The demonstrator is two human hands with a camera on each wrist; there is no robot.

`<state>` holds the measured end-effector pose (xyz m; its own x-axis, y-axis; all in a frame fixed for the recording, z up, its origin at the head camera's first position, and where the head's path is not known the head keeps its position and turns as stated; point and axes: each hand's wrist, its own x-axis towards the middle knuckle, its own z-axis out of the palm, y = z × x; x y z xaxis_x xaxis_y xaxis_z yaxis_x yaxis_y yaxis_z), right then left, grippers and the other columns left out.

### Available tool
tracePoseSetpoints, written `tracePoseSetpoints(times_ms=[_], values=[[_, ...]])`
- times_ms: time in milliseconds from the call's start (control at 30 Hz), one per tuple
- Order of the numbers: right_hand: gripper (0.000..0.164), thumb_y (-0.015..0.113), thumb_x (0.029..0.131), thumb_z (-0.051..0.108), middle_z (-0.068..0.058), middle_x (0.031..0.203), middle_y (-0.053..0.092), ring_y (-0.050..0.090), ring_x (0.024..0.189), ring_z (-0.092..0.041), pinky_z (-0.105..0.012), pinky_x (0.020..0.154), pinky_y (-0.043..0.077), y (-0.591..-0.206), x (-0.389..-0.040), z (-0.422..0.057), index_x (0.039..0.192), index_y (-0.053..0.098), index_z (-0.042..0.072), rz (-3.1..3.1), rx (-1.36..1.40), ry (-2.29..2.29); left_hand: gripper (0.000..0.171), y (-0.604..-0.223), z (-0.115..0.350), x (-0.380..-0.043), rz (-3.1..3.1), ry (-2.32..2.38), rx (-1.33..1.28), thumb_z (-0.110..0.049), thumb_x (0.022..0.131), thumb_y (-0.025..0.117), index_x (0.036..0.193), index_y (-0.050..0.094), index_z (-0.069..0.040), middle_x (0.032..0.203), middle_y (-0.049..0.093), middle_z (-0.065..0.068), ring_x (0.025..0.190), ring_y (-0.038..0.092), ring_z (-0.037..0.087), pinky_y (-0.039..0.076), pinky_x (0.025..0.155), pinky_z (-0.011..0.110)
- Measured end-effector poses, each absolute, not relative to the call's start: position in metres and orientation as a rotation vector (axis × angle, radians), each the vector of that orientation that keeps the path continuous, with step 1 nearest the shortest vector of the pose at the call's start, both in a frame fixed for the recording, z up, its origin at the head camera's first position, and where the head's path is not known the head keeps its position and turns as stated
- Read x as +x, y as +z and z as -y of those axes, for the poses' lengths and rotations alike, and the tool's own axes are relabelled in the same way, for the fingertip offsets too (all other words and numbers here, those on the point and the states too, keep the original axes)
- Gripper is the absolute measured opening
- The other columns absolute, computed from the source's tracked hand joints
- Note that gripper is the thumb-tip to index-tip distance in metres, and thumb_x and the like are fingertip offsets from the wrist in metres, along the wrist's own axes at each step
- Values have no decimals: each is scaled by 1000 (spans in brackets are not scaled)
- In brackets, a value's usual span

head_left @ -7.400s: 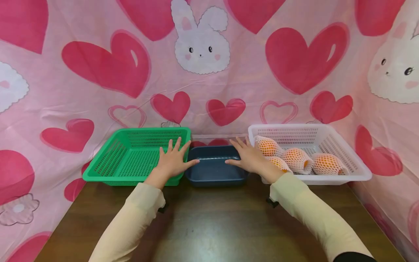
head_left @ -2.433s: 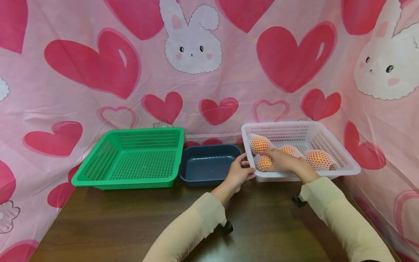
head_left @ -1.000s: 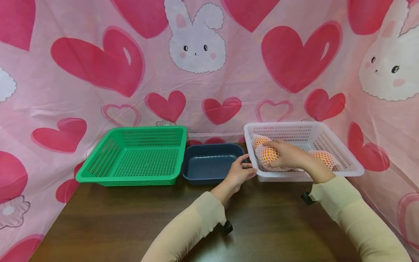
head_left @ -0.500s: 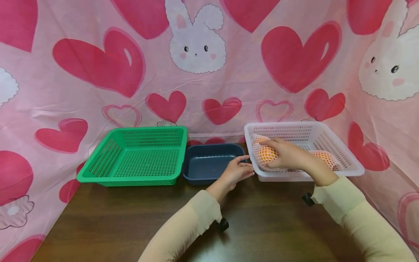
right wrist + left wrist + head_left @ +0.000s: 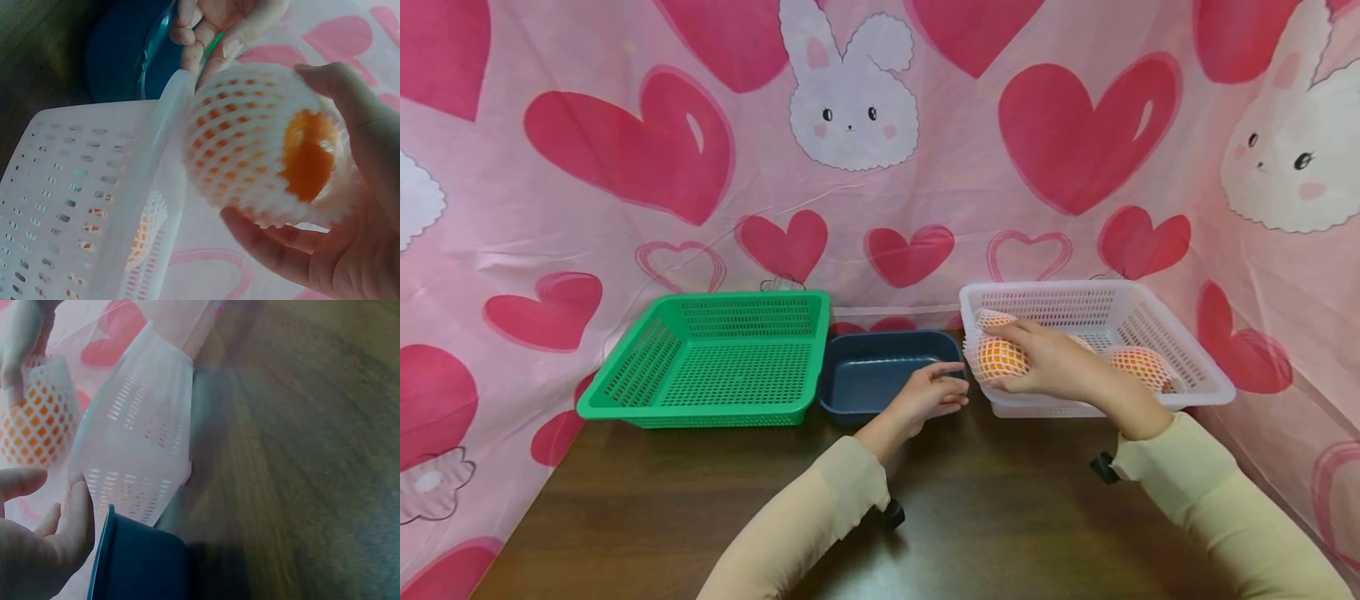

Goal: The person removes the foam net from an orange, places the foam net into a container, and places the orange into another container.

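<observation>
My right hand (image 5: 1063,367) grips an orange (image 5: 1002,358) wrapped in a white foam net, up at the left rim of the white basket (image 5: 1198,354). Bare peel shows through the net's open end in the right wrist view, with thumb and fingers (image 5: 269,250) on either side. My left hand (image 5: 921,400) holds nothing; its fingers are loosely bent over the right end of the dark blue basin (image 5: 865,379). In the left wrist view its thumb and fingertips (image 5: 78,494) are just short of the netted orange. Behind my right hand, other netted oranges (image 5: 1138,364) are partly hidden in the white basket.
A green slotted basket (image 5: 737,375) stands left of the basin, with nothing in it. All three containers line the back of the brown wooden table (image 5: 820,508), close before a pink cloth (image 5: 951,183) printed with hearts and rabbits.
My right hand first reached into the white basket, gripped an orange, and has lifted it leftward to the rim. My left hand has left that rim and drawn back left over the basin.
</observation>
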<state>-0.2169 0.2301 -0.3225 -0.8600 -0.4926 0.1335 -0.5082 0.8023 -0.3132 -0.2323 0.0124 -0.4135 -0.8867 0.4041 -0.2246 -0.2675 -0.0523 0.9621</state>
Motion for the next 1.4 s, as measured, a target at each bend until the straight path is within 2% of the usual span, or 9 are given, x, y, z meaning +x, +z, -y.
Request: tracePoseSetpoints(times_ms=[233,467,633,800,900,1000,1100,1200,1400], values=[[78,84,82,41,-22,141,56,54,126,-43,-65,102,43,-323,-214,-224,147,54,8,2895,838,562,44,-416,-3,-228,-1740,1981,123,-5,100,63,143,56,0,100,73,8,80,68,13,53,98,45],[77,84,82,40,-21,139,56,56,121,-40,-64,98,47,-324,-212,-217,146,55,9,2869,881,620,44,-412,10,-227,-1757,1948,166,-8,102,61,144,55,0,118,70,21,86,69,16,54,97,42],[79,84,82,42,-18,143,54,52,124,-37,-63,95,49,-327,-209,-212,148,54,12,2902,861,673,44,-410,20,-228,-1757,1934,193,-10,103,60,145,53,1,128,65,24,93,70,20,54,97,41],[78,83,83,43,-17,145,54,52,126,-37,-66,97,47,-332,-207,-207,149,53,16,2900,899,707,46,-407,29,-227,-1763,1909,206,-11,103,59,147,49,3,130,64,24,95,70,19,52,100,44],[77,83,83,42,-16,142,56,56,118,-34,-59,93,52,-335,-205,-205,149,53,16,2889,931,720,46,-407,35,-224,-1785,1879,217,-12,104,58,147,49,2,128,65,23,99,70,21,51,100,45],[77,84,82,43,-13,138,58,59,107,-27,-48,84,56,-338,-204,-203,148,53,17,2888,953,731,46,-408,39,-222,-1799,1862,235,-13,104,59,147,49,2,127,66,19,106,70,27,51,101,46],[76,83,83,45,-12,136,58,59,101,-23,-40,80,55,-340,-201,-202,148,53,17,2891,984,744,47,-409,43,-221,-1803,1847,254,-14,104,59,146,49,3,129,66,18,112,69,31,50,102,47],[75,82,84,46,-10,135,59,59,100,-21,-39,80,54,-343,-199,-199,148,54,18,2888,1009,757,47,-411,48,-220,-1818,1829,271,-13,104,59,146,48,4,132,65,20,114,68,33,50,102,49],[73,81,85,46,-8,134,60,59,107,-22,-44,85,54,-351,-196,-193,146,55,16,2850,1080,799,47,-413,61,-215,-1869,1791,258,-10,103,60,146,47,5,133,64,22,116,67,34,50,101,51]])
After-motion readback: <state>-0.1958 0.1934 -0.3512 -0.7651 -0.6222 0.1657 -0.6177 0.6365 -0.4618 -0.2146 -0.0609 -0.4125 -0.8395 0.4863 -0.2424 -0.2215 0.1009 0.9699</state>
